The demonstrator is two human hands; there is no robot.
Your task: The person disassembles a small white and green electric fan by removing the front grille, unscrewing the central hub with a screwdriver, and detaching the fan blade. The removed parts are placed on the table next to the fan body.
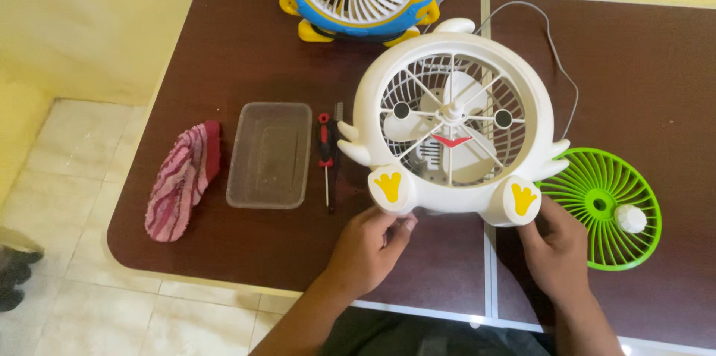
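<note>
Resting near the front edge of the brown bench, the white fan is gripped at its two lower corners, each marked by a yellow foot. The left hand is closed around the lower left corner, thumb and fingers pinching the rim. The right hand is wrapped around the lower right corner. The housing appears to be thin moulded plastic, so it is judged light, stiff and somewhat smooth; the slender grille ribs look fragile and should not be pressed. The thick outer rim is the soundest place for a hold. A green grille lies just right of the fan; a screwdriver and clear tray lie to its left.
</note>
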